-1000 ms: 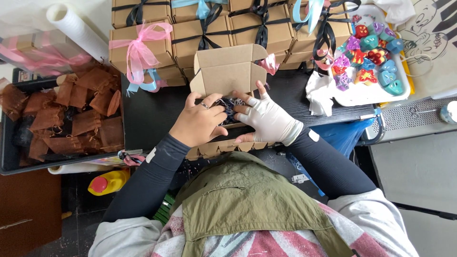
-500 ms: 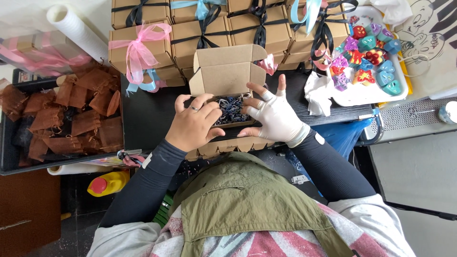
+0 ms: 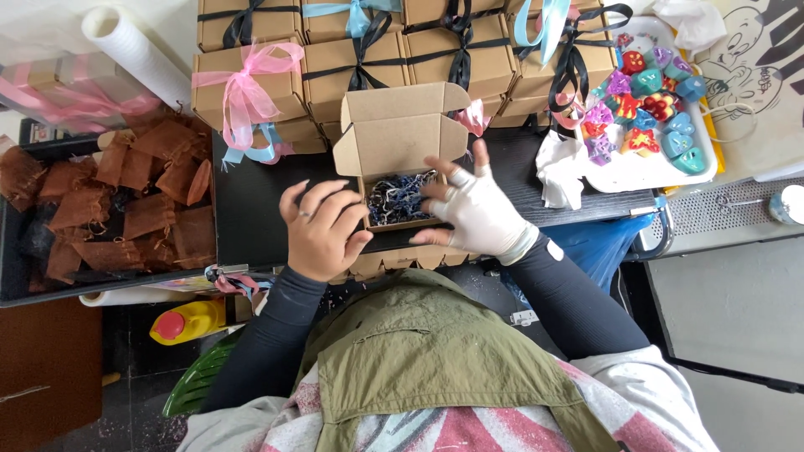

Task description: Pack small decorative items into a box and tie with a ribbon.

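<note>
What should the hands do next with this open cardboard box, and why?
Probably press the dark shredded paper down evenly. The open box has its lid up, the filling sits heaped inside, and the left hand and gloved right hand rest at its two sides, their fingers at the filling.

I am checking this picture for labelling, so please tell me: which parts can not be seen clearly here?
- Head view: the floor of the open cardboard box is covered by dark shredded paper.
- The box's right front corner sits behind the gloved right hand.
- The left hand covers the box's left edge.
- The tray of brown pouches is cut off at the left edge.
</note>
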